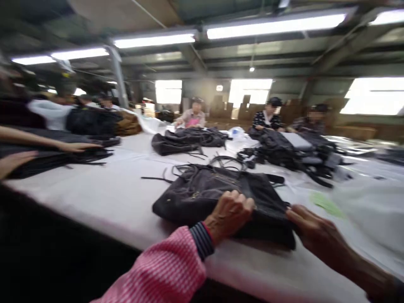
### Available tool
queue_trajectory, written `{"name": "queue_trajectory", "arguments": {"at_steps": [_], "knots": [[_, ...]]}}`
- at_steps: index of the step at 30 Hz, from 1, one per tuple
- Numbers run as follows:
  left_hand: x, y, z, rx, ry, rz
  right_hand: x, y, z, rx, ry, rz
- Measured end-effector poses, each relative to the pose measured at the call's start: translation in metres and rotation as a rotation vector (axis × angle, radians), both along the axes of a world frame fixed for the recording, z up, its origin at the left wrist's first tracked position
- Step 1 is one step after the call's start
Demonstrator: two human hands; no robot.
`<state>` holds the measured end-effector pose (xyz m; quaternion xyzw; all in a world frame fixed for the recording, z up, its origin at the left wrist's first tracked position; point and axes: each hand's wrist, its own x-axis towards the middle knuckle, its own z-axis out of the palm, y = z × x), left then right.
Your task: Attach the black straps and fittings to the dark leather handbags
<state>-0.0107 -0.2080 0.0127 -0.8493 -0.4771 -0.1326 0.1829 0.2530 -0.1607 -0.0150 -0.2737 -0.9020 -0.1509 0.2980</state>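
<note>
A black handbag point(217, 189) with looped handles lies flat on the white table point(104, 193) in front of me. My left hand point(229, 214), in a pink striped sleeve, is curled over the bag's near edge and grips it. My right hand point(311, 229) holds the bag's near right corner, fingers closed on the fabric. The picture is blurred by motion.
More black bags lie in heaps further along the table point(186, 141) point(290, 153). A green slip point(326, 204) lies to the right. Another person's hands point(75, 146) rest on a dark bag at the left. Several people sit at the far side.
</note>
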Motion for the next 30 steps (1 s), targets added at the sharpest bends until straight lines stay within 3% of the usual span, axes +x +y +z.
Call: {"name": "queue_trajectory", "arguments": {"at_steps": [2, 5, 13, 19, 23, 27, 30], "knots": [[-0.003, 0.011, -0.01, 0.074, 0.045, -0.008, 0.006, 0.001, 0.001, -0.092, -0.096, -0.083], [-0.009, 0.015, -0.018, 0.116, 0.107, -0.011, -0.002, 0.007, 0.005, -0.187, -0.168, -0.088], [-0.026, -0.003, -0.001, 0.059, 0.002, -0.137, -0.005, 0.005, -0.016, 0.152, -0.19, 0.051], [-0.023, -0.005, -0.027, 0.276, 0.126, -0.22, -0.002, 0.004, -0.029, 0.2, -0.266, 0.047], [-0.019, -0.005, -0.044, 0.267, 0.193, -0.211, 0.001, 0.004, -0.034, 0.12, -0.312, 0.036], [-0.021, -0.01, -0.045, 0.26, 0.234, -0.155, 0.002, 0.009, -0.033, 0.041, -0.346, 0.023], [-0.022, -0.019, -0.043, 0.302, 0.196, -0.218, 0.0, 0.014, -0.026, -0.037, -0.369, 0.0]]}}
